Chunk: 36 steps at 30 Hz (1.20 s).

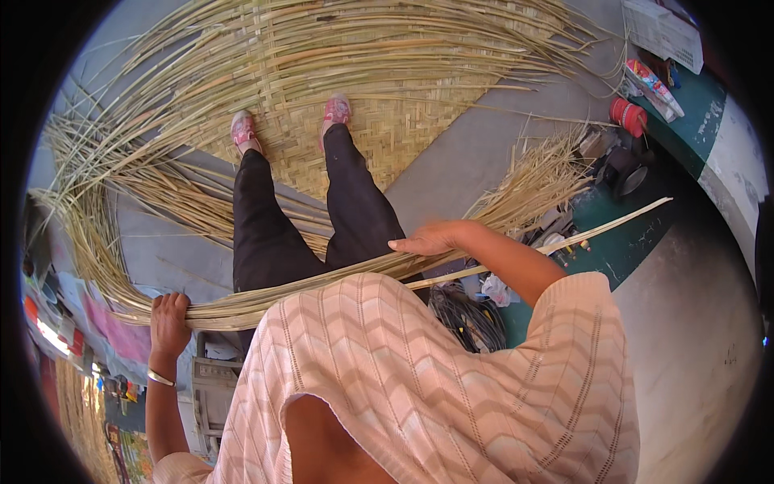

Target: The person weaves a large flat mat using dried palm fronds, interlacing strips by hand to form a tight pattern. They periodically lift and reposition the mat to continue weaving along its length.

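A long bundle of thin, pale bamboo-like strips (242, 310) runs across in front of my thighs, from the left side to the right. My left hand (169, 315) is closed around its left part, the fingers wrapped over the strips. Toward the right, my right hand (427, 239) lies over the bundle with its fingers stretched out and the thumb side toward the left. From under my right forearm a separate pale strip (621, 219) sticks out to the right. Left of my left hand, the strips bend upward and fan away.
Ahead, a woven mat (379, 137) lies on the grey floor (476, 137) with many loose strips spread over it. My feet in red shoes (337, 109) stand on the mat. At right are a red twine spool (627, 118), a white basket (663, 32) and a coiled black cable (472, 319).
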Each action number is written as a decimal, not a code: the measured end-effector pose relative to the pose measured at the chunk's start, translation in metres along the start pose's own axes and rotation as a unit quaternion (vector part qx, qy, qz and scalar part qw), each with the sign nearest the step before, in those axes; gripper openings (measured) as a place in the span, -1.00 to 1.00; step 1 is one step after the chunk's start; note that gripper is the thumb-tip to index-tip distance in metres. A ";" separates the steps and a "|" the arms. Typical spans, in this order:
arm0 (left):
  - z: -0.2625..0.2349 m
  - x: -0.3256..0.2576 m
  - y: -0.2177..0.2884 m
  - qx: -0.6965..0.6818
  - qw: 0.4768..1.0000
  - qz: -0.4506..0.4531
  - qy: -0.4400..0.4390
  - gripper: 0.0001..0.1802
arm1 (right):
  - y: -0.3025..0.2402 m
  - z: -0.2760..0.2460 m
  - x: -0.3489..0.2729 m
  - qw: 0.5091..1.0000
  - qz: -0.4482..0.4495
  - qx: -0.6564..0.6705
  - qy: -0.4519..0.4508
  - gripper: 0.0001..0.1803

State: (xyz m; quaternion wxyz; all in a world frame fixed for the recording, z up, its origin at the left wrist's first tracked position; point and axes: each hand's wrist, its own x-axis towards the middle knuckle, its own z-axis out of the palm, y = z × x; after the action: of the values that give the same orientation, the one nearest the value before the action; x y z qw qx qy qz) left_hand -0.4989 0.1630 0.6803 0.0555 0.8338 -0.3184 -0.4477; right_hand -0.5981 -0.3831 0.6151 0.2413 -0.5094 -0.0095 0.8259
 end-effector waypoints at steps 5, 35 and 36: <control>0.018 0.040 -0.011 -0.007 1.000 0.017 0.024 -0.75 | 0.009 0.025 -0.028 0.995 -0.074 0.064 -0.033 0.11; 0.155 0.071 -0.009 -0.559 0.539 -0.508 0.373 -0.04 | -0.093 0.001 -0.131 0.994 -0.016 0.083 0.068 -0.28; 0.162 0.073 -0.009 -0.710 0.343 -0.484 0.380 -0.02 | -0.093 0.000 -0.133 0.994 -0.013 0.082 0.072 -0.28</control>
State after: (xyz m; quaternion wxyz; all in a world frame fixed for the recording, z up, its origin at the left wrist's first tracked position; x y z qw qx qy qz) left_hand -0.5926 0.1590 0.5290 0.5155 0.5702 0.6333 -0.0899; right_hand -0.5133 -0.3553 0.7506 0.2936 -0.5455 0.0691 0.7820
